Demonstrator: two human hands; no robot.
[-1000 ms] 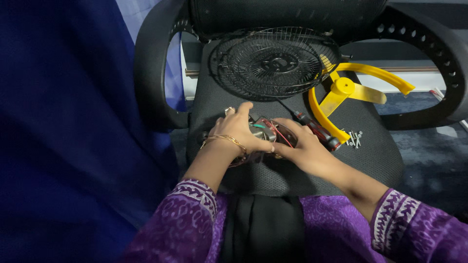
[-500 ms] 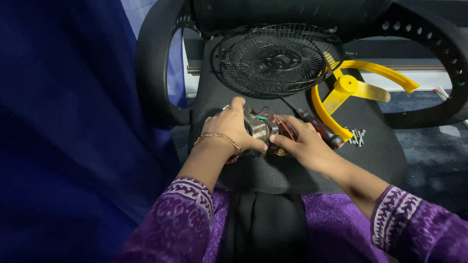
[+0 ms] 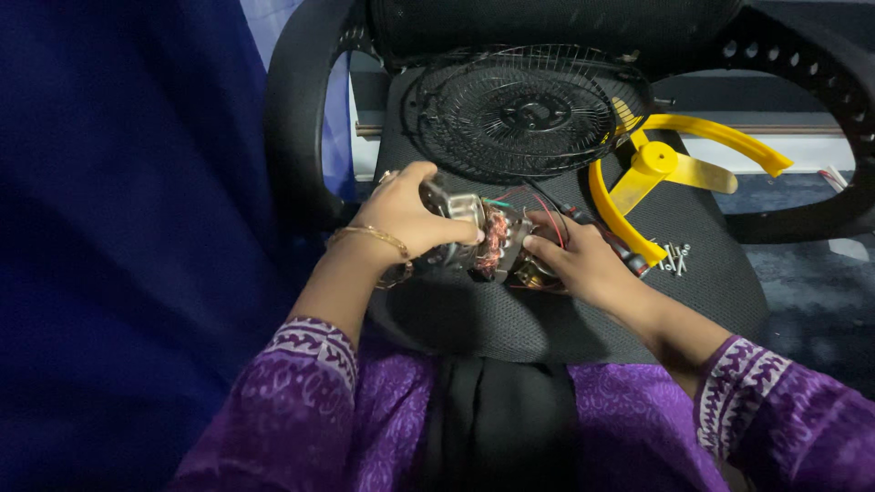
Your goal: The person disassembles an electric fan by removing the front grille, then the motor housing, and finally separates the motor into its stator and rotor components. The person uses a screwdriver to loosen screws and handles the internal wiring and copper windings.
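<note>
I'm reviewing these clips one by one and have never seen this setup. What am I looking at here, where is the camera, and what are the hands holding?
The camera sits on a person's head, looking down at their own bare hands over a black office chair seat. The left hand and right hand together grip a small electric motor with copper windings and loose wires. On the seat lie a black wire fan guard, a yellow fan blade, a screwdriver partly under the right hand, and a few loose screws.
</note>
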